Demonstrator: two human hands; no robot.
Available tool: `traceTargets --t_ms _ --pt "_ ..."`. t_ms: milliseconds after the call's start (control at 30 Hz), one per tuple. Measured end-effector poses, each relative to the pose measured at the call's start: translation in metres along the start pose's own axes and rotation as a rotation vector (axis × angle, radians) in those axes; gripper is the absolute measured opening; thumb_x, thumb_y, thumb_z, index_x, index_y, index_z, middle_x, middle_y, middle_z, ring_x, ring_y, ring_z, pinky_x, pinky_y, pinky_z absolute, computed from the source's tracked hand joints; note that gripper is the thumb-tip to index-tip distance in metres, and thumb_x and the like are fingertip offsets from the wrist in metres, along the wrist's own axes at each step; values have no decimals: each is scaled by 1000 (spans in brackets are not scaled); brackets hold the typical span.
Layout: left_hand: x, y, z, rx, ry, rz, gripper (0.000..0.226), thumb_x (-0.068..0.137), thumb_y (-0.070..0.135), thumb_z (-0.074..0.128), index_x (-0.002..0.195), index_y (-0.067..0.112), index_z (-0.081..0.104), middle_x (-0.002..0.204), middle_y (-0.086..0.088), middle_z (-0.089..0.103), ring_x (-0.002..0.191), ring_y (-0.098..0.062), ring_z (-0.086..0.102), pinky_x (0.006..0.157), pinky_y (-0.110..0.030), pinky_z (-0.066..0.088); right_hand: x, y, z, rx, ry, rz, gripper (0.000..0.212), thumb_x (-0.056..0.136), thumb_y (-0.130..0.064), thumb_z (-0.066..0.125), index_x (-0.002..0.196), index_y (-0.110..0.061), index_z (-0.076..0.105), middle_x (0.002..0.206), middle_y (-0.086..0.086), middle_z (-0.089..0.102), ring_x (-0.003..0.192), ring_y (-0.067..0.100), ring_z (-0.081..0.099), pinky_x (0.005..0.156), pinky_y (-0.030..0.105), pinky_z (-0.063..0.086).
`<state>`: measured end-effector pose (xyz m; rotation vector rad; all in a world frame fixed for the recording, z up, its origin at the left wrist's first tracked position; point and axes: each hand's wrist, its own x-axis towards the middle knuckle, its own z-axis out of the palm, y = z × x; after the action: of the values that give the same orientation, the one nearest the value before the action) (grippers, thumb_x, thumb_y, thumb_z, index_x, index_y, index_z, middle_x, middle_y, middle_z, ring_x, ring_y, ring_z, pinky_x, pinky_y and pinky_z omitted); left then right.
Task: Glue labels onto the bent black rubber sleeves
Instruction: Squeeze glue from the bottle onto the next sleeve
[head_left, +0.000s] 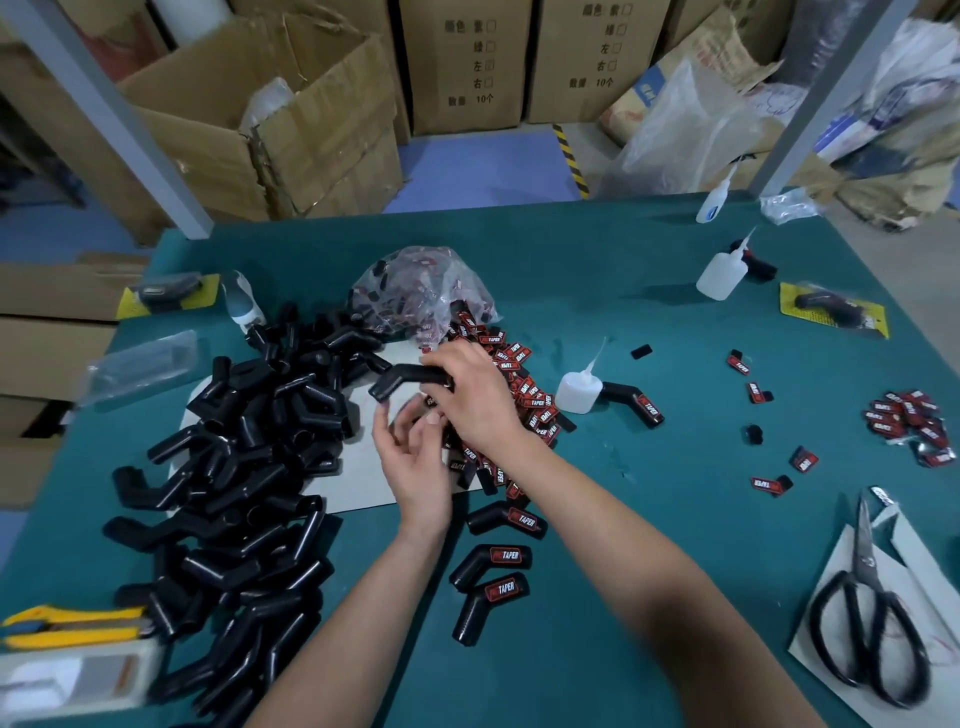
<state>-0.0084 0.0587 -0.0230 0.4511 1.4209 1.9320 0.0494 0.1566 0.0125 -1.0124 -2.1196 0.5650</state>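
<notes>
Green matting covers the worktable (727, 519) we lean over. Nearest us, a yellow utility knife (72, 626) lies at the left edge, and black-handled scissors (867, 613) rest on a white card (919, 582) at the right. Between our forearms three labelled sleeves (491, 561) lie close together (each label reads TAPER). A heap of unlabelled sleeves (244, 467) spreads over the left half of the mat, partly covering a white sheet (358, 483).

Above that sheet our right hand (467, 395) grips a bent black sleeve (400, 379) by one leg, fingers curled over it, with the other leg pointing down and left. Our left hand (415, 457) is just below, fingers loosely curled toward the sleeve. Whether it pinches a label we cannot tell.

The right wrist hides part of the loose labels (524, 395), which lie at the mouth of a clear plastic bag (421, 291) behind. Just right of them stands a white glue bottle (579, 389) with another finished sleeve (639, 405) just beside it. Farther right lie scattered single labels (804, 460) and a small label heap (914, 426). Two more bottles (722, 273) stand toward the far right corner, near a carded sleeve (831, 312).

Beyond the table edge we see blue floor (483, 166) and stacked cardboard boxes (467, 67), with one open box (270, 119) at the left.
</notes>
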Motion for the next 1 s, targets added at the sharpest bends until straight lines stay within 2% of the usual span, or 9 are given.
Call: traceTargets --t_ms 133,300,433,533,600,700,833,933,1000 --pt "-5 6 -2 20 -65 170 82 87 -2 71 146 46 41 145 -1 57 117 -22 64 101 -38 55 -37 3 -33 79 51 -52 27 83 -5 80 109 -6 73 106 6 69 104 25 59 100 18 37" --pt "-6 -2 -7 330 -226 283 36 79 28 82 108 47 71 112 16 71 111 -13 67 102 -28 51 -63 15 -57 123 83 -59 25 79 1 80 102 -6 73 102 3 70 100 21 60 95 25 46" --pt "-5 2 -9 615 -475 356 28 89 39 73 115 48 65 118 30 68 112 5 64 98 -14 47 -79 33 -63 140 32 -15 26 79 -2 83 103 -7 73 101 1 70 99 15 61 88 38 52" --pt "-9 -3 -10 673 -508 558 28 97 28 66 125 30 65 125 29 61 119 9 57 104 -15 44 -96 45 -66 112 150 -125 37 81 -9 84 114 -8 67 109 5 67 104 19 60 96 31 50" --pt "-11 -5 -8 608 -405 432 26 96 26 68 120 34 67 120 25 66 113 -3 65 100 -27 51 -105 52 -71 83 333 -127 36 85 -17 79 115 -9 61 111 6 60 108 15 56 97 25 46" --pt "-10 -2 -3 536 -348 212 34 96 15 72 109 46 69 107 9 73 94 -14 74 88 -43 60 -102 67 -79 112 513 165 41 86 -12 70 124 -9 54 124 11 50 116 13 49 91 29 47" --pt "-10 1 -5 496 -391 153 45 96 9 72 104 53 70 100 0 75 84 -13 75 80 -34 61 -92 78 -80 132 231 541 61 91 -15 72 145 -15 43 141 1 45 126 20 49 108 40 44" --pt "-10 2 -2 455 -398 57 46 96 10 72 108 55 70 104 -1 76 86 -15 76 77 -35 63 -89 82 -80 83 150 593 49 97 -22 66 142 -20 49 134 -3 57 118 18 54 104 43 47" --pt "-10 2 -2 434 -382 64 49 97 9 72 114 55 66 112 5 73 92 -15 75 82 -30 61 -91 80 -80 33 170 543 42 100 -29 60 140 -21 51 125 -5 56 110 10 53 100 35 46"
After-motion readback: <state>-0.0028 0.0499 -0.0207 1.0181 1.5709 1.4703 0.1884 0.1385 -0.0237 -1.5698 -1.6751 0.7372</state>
